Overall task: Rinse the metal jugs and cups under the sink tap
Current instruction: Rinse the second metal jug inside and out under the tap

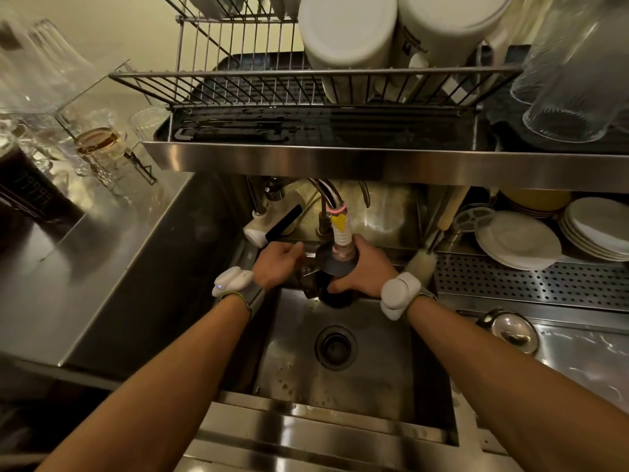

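Note:
A metal jug is held upright over the back of the steel sink, right under the tap's ribbed white and yellow nozzle. My right hand wraps around the jug's body from the right. My left hand is at the jug's left side, fingers curled on its handle, which is mostly hidden. I cannot tell whether water is running. A round metal lid or cup lies on the counter at the right.
A steel shelf with a wire dish rack hangs just above the tap. White plates and a bottle brush stand right of the sink on a perforated drainer. Glasses crowd the left counter. The drain is open.

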